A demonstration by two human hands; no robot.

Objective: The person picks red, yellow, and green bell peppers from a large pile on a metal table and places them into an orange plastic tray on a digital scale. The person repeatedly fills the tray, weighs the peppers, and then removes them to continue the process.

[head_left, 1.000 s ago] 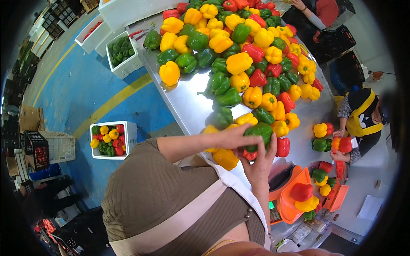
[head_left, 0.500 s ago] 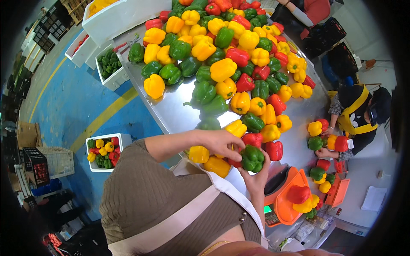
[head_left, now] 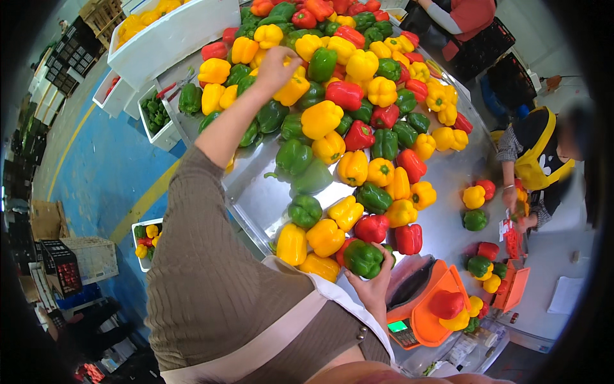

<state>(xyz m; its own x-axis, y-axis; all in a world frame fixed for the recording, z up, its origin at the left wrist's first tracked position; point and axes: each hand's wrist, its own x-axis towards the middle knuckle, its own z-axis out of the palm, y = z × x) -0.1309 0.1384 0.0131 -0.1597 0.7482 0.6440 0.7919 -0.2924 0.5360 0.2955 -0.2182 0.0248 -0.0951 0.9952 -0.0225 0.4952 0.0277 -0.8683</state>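
Left hand (head_left: pixel 276 65) moved from bench (head_left: pixel 441 185) near edge to far pile, now gripping yellow pepper (head_left: pixel 291 89); right hand (head_left: pixel 371 281) still cupping green pepper (head_left: pixel 362 258) beside orange scale (head_left: pixel 425 307); left fingers partly hidden behind pepper; scale tray cut off by torso.

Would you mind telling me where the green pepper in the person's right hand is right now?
In the head view, the green pepper sits low, right of centre, at the table's near edge, held by the right hand, beside a red pepper.

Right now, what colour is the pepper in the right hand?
Green pepper, held in the right hand; the head view shows it.
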